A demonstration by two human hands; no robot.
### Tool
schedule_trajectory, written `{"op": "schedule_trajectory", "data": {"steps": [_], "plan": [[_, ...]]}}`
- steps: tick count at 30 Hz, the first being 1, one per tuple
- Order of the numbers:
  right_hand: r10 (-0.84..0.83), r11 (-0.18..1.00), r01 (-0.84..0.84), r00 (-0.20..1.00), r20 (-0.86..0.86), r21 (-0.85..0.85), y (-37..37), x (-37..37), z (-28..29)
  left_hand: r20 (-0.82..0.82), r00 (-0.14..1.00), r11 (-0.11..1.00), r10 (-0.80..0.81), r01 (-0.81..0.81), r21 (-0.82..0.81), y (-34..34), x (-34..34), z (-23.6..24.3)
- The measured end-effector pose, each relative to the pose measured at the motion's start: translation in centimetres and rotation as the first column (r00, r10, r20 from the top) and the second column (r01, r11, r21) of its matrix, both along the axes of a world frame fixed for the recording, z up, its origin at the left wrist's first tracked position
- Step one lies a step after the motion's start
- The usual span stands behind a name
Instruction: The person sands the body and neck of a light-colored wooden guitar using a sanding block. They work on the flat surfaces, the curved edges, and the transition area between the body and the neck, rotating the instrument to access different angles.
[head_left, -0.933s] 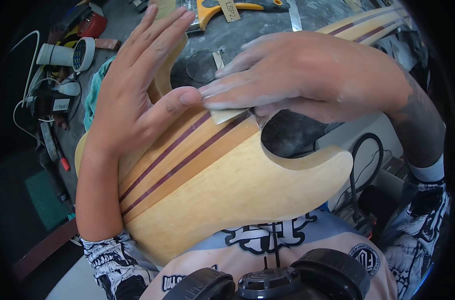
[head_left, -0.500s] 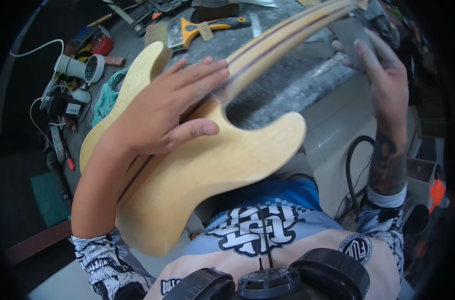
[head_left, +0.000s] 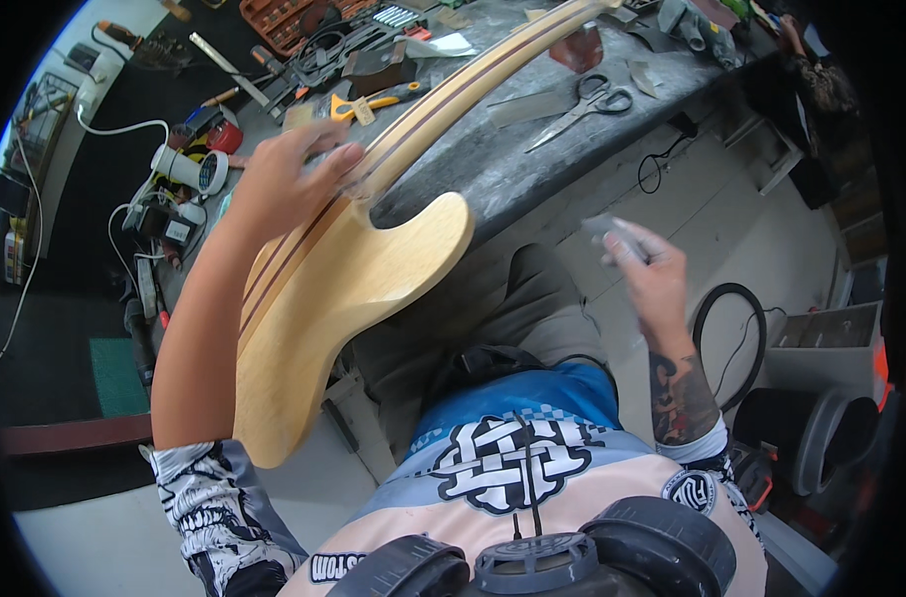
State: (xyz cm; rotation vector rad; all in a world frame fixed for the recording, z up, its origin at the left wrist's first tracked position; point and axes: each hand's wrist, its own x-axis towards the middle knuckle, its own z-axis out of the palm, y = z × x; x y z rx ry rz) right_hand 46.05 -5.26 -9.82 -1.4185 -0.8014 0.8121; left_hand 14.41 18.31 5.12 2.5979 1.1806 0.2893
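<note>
sitting over a pale tiled floor (head_left: 716, 214), facing a long dark grey surface (head_left: 512, 169), dusty and crowded with tools along its far side. working at a pale wooden guitar (head_left: 343, 279), with dark stripes running lengthwise through body and neck. pointing the neck up and to the right across the surface, tilting the broad end of the body past the near edge, down at the left of the lap; hiding whatever is bearing its weight underneath. wearing a printed shirt (head_left: 562, 393), blue toward the waist, and showing a dark grey respirator (head_left: 537, 562) at the lower edge of the view. having a looped black hose (head_left: 759, 333) lying to the right. reaching the left hand (head_left: 308, 174) over the joint of neck and body, parting the thumb from the blurred fingers; blurring too much there to tell any grip or pressure on the wood. holding the right hand (head_left: 657, 279) well apart from the guitar, above the floor. seeing open-handled scissors (head_left: 575, 114) lying right of the neck and a yellow-and-black brush (head_left: 345, 105) lying left of it. pinching, between right thumb and fingers, a small grey sheet (head_left: 602, 225).
</note>
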Motion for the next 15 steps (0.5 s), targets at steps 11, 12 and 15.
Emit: {"op": "schedule_trajectory", "data": {"steps": [11, 12, 15], "plan": [[-0.2, 0.962, 0.182, 0.977, -0.072, -0.201, -6.6, 3.4, -4.2, -0.156, 0.987, 0.798, 0.03, -0.117, -0.591, 5.1, 7.3, -2.4], [-0.225, 0.955, 0.203, 0.971, -0.082, -0.216, -6.9, 3.8, -4.9, -0.203, 0.979, 0.892, 0.009, -0.1, -0.442, 5.5, 7.3, -3.2], [-0.264, 0.945, 0.232, 0.958, -0.115, -0.232, -7.9, 4.9, -5.9, -0.251, 0.967, 0.928, 0.032, -0.122, -0.352, 4.4, 8.4, -2.3]]}}
